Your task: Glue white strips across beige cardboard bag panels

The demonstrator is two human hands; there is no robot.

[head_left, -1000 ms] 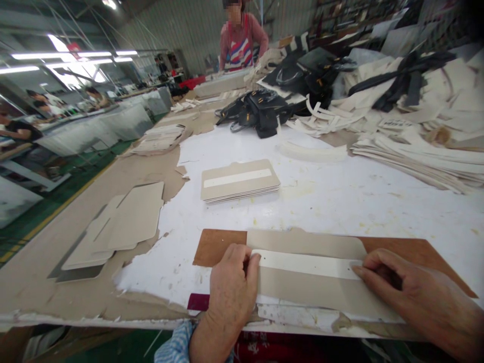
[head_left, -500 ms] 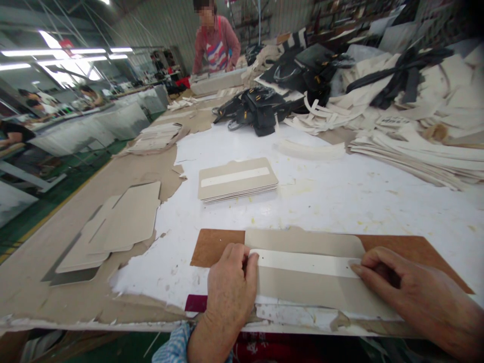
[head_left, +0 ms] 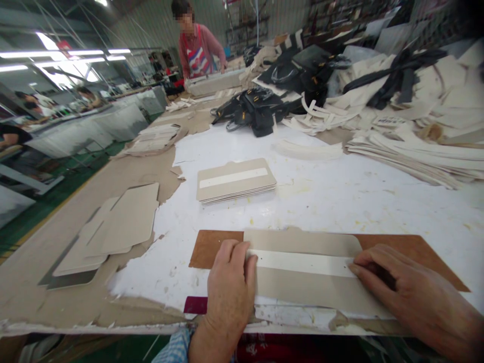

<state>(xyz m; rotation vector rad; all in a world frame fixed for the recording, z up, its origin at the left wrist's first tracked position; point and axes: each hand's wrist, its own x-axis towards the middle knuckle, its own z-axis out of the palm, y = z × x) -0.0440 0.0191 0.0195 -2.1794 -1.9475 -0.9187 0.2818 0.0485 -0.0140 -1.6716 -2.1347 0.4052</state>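
A beige panel with rounded corners lies flat on a brown board at the table's front. Across the panel runs a white strip with small dark marks. My left hand is closed at the strip's left end, thumb and fingers on it at the panel's edge. At the right end, the thumb and fingers of my right hand pinch together on the strip. Just beyond sits a neat stack of beige panels, its top one bearing a similar white strip.
Loose beige panels overlap at the left. Black bag pieces and heaps of cream strips cover the far right. A dark red piece lies near the front edge. A person in an apron stands at the table's far end.
Both hands stay at the strip's ends, with only slight finger movement. The view has shifted slightly. The person at the far end leans a little further left.
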